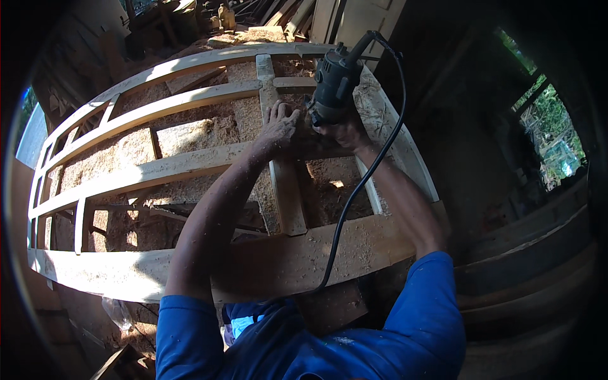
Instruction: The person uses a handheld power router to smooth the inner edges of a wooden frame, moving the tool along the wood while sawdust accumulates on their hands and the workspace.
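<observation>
A dark handheld router stands upright, slightly tilted, on the right part of a large wooden frame. My right hand is wrapped round the low part of its body, near the base. My left hand rests just left of the router, on the frame's upright crosspiece, with its fingers stretched forward; its thumb side is in shadow. The router's base and bit are hidden by shadow and by my hands. A black power cord loops from the router's top down past my right forearm.
Sawdust and shavings cover the surface under the frame and lie on its near rail. Stacked boards lean at the back beside a pale panel. Bright window openings show at right. A clear plastic bag hangs at the lower left.
</observation>
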A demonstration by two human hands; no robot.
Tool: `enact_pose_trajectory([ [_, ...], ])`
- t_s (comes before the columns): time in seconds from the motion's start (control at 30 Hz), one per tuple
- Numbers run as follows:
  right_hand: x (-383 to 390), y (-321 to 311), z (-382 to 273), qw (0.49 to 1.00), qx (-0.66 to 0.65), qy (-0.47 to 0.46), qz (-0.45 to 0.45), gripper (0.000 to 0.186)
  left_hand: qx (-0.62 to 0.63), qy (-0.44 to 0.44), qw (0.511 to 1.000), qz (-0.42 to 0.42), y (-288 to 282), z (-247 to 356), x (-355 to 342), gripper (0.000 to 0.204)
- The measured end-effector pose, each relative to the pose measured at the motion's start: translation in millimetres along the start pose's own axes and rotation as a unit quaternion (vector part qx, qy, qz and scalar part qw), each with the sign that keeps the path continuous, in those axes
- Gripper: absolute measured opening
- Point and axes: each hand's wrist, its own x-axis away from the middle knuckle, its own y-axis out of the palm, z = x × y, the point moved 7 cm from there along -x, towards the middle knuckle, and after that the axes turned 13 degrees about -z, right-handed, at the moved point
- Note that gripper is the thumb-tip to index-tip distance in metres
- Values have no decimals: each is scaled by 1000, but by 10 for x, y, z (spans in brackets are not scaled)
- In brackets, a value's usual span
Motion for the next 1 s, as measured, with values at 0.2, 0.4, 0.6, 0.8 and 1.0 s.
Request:
enact_pose_trajectory([
  [0.2, -123, 214, 184, 999, 14, 28, -24, 84, 35, 14, 999, 7, -245, 20, 359, 79],
  [0.4, -111, 217, 158, 999, 40, 24, -27, 87, 3, 13, 999, 34, -235, 20, 367, 82],
  [0.6, 85, -119, 94, 999, 33, 33, -5, 89, 2, 9, 1000, -1, 52, 114, -92, 58],
  [0.8, 217, -306, -12, 998, -16, 65, 16, 84, 32, 25, 999, 4, 134, 329, -318, 56],
  [1.0, 378, -586, 51, 994, 49, 90, 35, 69, 47, 48, 998, 15, 177, 543, -535, 56],
])
